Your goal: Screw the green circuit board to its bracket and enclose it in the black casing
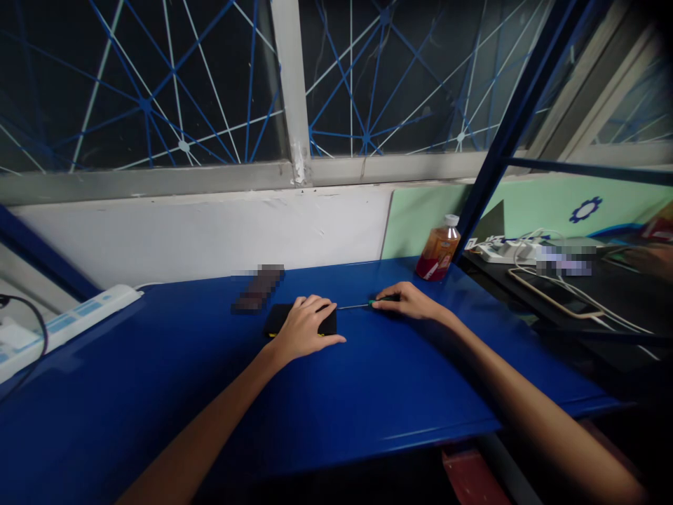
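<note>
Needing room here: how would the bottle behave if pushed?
The bottle stands taller than wide, so may tip if pushed high. The glossy tabletop may let it slide if pushed low. Its cap looks on, so spilling seems unlikely.

The left hand (308,328) hides much of a black case (276,319). Right of it, the right hand (410,301) partly covers a screwdriver (355,306) whose tip is too small to tell. Behind-left of the case, a dark item (260,287) is pixelated. Far left of the case, a power strip (87,310) is cut off.
</note>
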{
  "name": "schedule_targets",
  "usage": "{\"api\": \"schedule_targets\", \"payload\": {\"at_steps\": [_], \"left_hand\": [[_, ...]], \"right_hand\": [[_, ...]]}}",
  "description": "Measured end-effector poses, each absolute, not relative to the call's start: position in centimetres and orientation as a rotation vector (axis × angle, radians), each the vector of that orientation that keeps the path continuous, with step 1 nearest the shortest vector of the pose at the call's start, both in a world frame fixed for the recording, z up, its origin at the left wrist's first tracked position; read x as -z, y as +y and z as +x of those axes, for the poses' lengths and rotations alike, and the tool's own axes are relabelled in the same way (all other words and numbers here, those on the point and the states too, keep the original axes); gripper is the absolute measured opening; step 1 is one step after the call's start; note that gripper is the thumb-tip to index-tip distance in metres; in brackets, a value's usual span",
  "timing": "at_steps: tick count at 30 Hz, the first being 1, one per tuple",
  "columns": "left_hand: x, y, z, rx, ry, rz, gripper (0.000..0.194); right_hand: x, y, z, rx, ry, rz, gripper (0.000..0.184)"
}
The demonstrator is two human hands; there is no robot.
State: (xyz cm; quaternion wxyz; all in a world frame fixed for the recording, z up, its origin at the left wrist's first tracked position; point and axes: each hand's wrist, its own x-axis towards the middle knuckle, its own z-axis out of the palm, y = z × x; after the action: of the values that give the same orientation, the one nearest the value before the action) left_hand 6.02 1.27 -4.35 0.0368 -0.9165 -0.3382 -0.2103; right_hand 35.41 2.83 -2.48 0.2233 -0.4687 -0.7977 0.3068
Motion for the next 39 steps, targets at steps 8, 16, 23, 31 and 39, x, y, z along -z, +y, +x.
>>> {"api": "schedule_targets", "payload": {"at_steps": [8,16,23,31,39], "left_hand": [[4.34,1.22,6.04,0.648,-1.038,-2.818,0.065],[4.32,1.25,6.06,0.643,-1.032,-2.814,0.066],[4.44,1.32,5.98,0.64,-1.033,-2.814,0.066],[4.37,1.29,6.06,0.645,-1.03,-2.814,0.065],[4.63,1.37,5.96,0.684,-1.015,-2.81,0.065]], "right_hand": [[2.66,2.69,34.79,-0.745,-2.253,-1.275,0.047],[2.49,2.72,34.89,-0.721,-2.271,-1.294,0.039],[2.65,2.85,35.26,-0.736,-2.25,-1.227,0.03],[2.86,3.06,35.65,-0.868,-2.185,-1.204,0.031],[2.67,2.98,35.4,-0.776,-2.258,-1.28,0.045]]}}
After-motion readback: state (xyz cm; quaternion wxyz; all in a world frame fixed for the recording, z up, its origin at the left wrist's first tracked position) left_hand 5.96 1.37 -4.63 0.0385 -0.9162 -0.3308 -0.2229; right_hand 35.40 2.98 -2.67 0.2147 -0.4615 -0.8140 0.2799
